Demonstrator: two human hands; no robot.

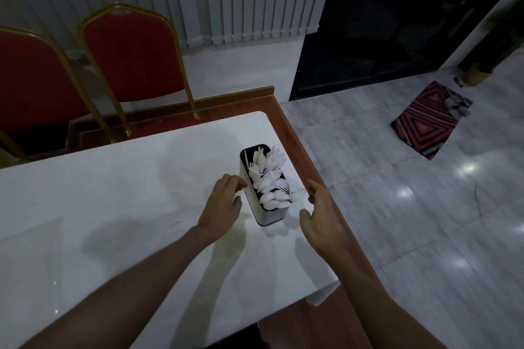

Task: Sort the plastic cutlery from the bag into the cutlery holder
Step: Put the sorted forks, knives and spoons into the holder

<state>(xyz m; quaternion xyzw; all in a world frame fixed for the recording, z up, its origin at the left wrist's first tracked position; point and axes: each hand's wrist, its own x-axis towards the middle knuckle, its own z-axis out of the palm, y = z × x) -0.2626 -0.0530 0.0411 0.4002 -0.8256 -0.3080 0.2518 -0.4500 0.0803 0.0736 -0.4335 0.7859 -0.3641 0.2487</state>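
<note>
A metal cutlery holder (266,217) with a dark inside stands upright on the white table (127,193) near its right edge. White plastic cutlery (270,178) fills it: spoons at the near end, forks in the middle, more pieces at the far end. My left hand (224,204) hovers just left of the holder, fingers loosely curved, holding nothing. On the holder's right, my right hand (323,221) is spread with relaxed fingers, apart from it. A clear plastic bag (31,258) lies flat at the table's left.
Two red chairs with gold frames (133,59) stand behind the table. A wooden border (297,139) runs along the table's right and far sides. Beyond it lies tiled floor with a red patterned mat (431,119).
</note>
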